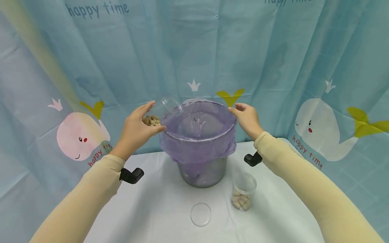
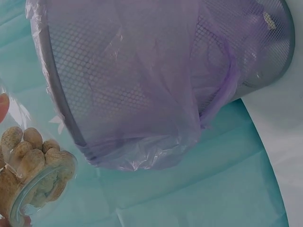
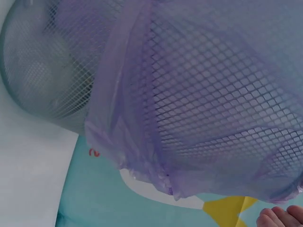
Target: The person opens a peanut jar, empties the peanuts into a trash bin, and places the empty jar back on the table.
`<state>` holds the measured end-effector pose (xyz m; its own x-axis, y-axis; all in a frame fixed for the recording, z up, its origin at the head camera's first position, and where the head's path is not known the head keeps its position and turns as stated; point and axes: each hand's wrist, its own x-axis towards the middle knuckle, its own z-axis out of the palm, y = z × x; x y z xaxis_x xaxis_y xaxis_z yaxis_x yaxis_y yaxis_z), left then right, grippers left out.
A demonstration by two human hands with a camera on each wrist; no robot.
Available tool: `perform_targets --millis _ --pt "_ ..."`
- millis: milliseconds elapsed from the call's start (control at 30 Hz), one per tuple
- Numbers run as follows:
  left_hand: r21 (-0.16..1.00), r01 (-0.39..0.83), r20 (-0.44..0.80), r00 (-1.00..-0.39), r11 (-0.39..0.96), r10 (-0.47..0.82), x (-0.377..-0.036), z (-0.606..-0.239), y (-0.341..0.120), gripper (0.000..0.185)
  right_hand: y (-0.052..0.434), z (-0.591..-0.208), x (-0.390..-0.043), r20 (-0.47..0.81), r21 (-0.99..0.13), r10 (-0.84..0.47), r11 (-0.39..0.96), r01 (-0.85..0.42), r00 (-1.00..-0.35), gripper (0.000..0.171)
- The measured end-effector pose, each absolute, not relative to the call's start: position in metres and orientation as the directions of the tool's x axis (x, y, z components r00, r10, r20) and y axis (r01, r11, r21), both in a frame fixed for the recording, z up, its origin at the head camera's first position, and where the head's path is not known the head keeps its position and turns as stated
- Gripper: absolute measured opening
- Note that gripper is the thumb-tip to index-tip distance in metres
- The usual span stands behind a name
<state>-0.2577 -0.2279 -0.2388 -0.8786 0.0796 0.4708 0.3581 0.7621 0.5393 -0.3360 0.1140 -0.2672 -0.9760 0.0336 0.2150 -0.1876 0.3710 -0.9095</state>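
My left hand point(image 1: 136, 126) grips a clear plastic jar point(image 1: 173, 105) by its lower end, thumb and fingers on opposite sides. Peanuts point(image 1: 151, 120) lie at the jar's bottom; the left wrist view shows their wrinkled shells up close. Tilted sideways, the jar has its mouth over the left rim of a round mesh trash bin point(image 1: 204, 175). A purple trash bag point(image 1: 197, 150) lines the bin and folds down over its outside. At the bin's right rim, my right hand point(image 1: 247, 118) holds the edge with thumb and curled fingers; its fingertips point(image 3: 284, 216) show at the right wrist view's bottom corner.
A second clear jar point(image 1: 243, 192), partly filled with pale nuts, stands open in front of the bin on the right. Left of it, a round clear lid point(image 1: 201, 214) lies flat on the white tabletop point(image 1: 170, 206). Behind hangs a blue printed curtain point(image 1: 170, 50).
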Motion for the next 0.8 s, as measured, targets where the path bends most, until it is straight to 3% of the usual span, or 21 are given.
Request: perform_targets --millis 800 --pt "0.461 0.409 0.503 -0.852 0.788 0.147 -0.278 -0.231 -0.22 0.089 0.096 -0.275 -0.357 0.177 -0.925 0.073 0.354 -0.14 -0.982 0.061"
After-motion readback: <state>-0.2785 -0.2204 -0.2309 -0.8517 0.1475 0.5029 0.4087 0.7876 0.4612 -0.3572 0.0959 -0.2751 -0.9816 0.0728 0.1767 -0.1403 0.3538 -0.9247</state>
